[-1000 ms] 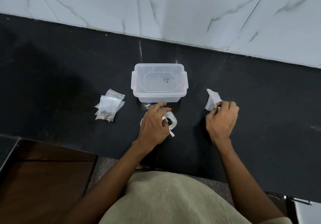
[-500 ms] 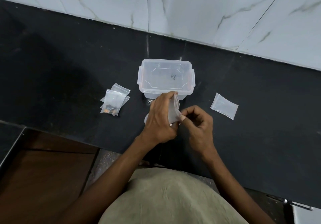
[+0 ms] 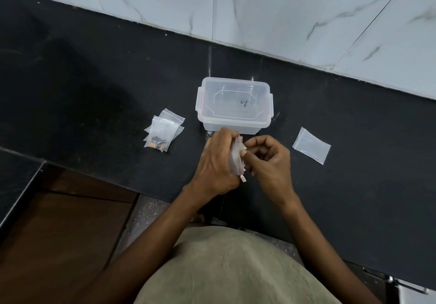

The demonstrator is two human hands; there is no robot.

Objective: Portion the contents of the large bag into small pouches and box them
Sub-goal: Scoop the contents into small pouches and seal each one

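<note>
on the black counter [image 3: 82, 86], just in front of the lidded clear plastic box [image 3: 234, 105]: both hands working one clear plastic bag [image 3: 236, 156]. left hand [image 3: 218, 162] curled round the bag from the left, gripping it upright; right hand [image 3: 269, 159] pinching the bag's upper edge between thumb and fingertips, other fingers curled in. probably the large bag being opened at its mouth, though contents hidden by the hands and not to be confirmed.

left of the box, well apart from the hands: small pile of zip pouches [image 3: 162, 133], overlapping, the top one showing a few dark and orange bits at its bottom. looks filled and sealed, so some portioning judged done. count of pouches in the pile unclear.

right of the hands, lying flat and alone: one empty zip pouch [image 3: 311, 145], apparently next in line for filling.

box lid on, nothing visible inside through the clear top beyond a small dark mark. boxing judged not yet started.

left to do, by the look of it: open the bag, fill and seal the empty pouch, unclip the lid, move every pouch into the box, close it. roughly midway, portioning still the step in hand.
</note>
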